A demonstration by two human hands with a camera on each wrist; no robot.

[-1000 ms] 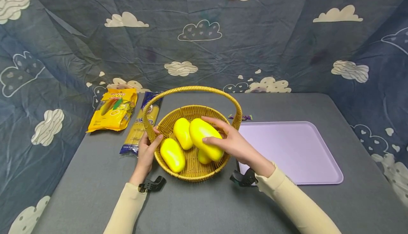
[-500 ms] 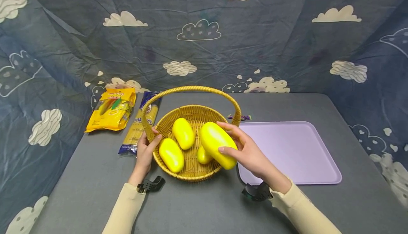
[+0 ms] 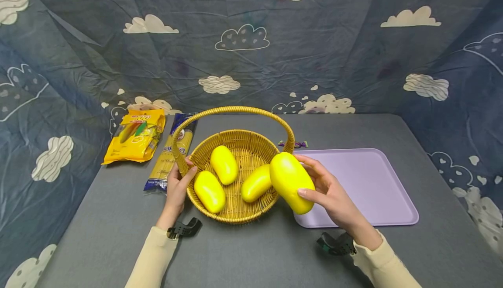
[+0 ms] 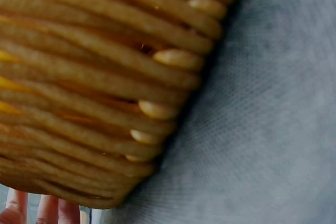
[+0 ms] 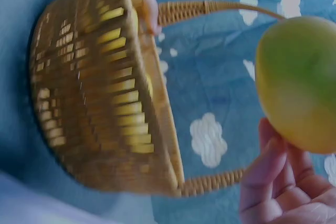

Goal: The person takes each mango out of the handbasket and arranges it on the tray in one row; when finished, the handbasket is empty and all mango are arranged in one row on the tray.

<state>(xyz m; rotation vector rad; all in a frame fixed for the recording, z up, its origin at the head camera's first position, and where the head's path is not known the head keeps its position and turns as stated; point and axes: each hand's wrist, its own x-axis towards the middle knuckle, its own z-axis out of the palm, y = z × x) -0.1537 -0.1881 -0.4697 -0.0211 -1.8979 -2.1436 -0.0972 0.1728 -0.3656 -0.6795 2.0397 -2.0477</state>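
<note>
Head view looks forward and down; 2 nearer wrist views face the same basket (image 3: 251, 152).

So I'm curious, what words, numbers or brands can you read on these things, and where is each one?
"100": at the top of the yellow bag.
Possibly "nkara": on the long blue-ended packet; the basket handle crosses the lettering, so I can't be sure.
Smaller print on both: too small to read.
Small purple wrapper: any print is too small to read.
</note>
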